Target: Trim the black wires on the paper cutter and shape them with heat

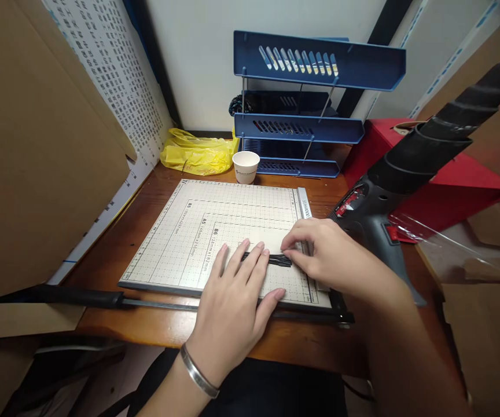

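- Banded by a silver bracelet (pixel 198 372) at the wrist, the left hand (pixel 232 301) was spread open and laid palm down, its fingertips rested across a slim bundle of black strands (pixel 279 260).
- Thumb and forefinger of the right hand (pixel 315 249) were brought together at the bundle's right end; whether a strand was caught between them could not be told. Both hands were set close to each other, with a short stretch of black exposed between.
- Black strands were laid flat on the gridded board (pixel 163 231) of a paper trimmer, right of its middle, their left end partly hidden by the fingers.
- Along the board's near edge the cutting arm (pixel 158 303) was stretched, its black handle (pixel 98 298) pointed left.
- By judgement, good work was best served by light, even pressure from the left fingertips, enough for the strands to be pinned without being rolled or crossed.
- Right-hand adjustments were best made one strand at a time, in small nudges, with the ends judged against the printed grid and fingers held clear of the blade side.
- Behind the board, a paper cup (pixel 246 168) was seen beside a yellow plastic bag (pixel 198 153) and blue letter trays (pixel 297 127); at right, a black nozzled tool (pixel 378 202) was positioned before a red box (pixel 458 185).
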`<state>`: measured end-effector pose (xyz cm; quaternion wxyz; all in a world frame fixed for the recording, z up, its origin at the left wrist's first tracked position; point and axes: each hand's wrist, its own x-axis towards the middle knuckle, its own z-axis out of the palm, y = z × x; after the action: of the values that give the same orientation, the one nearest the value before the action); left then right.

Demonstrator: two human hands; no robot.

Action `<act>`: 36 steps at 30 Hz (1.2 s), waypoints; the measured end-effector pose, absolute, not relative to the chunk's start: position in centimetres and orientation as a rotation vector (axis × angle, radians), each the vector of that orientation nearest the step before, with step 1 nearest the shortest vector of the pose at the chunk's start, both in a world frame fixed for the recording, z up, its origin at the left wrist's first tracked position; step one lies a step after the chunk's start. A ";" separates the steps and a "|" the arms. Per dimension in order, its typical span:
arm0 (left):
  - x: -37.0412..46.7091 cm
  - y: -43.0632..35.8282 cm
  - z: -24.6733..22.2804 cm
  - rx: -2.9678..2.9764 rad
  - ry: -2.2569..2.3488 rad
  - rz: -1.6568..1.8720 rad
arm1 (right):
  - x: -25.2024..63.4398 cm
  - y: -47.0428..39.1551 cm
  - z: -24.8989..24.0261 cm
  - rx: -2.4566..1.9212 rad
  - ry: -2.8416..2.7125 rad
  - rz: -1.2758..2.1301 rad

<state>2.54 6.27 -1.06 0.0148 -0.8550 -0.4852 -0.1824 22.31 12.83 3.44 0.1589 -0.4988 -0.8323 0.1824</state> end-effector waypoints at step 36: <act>2.6 6.3 -1.2 -2.658 -1.457 -0.592 | 23.1 13.0 3.1 -1.374 -2.358 0.638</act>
<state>2.59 6.27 -1.18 0.0264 -0.8603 -0.4717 -0.1916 23.07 12.98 3.13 0.1689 -0.4831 -0.8292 0.2245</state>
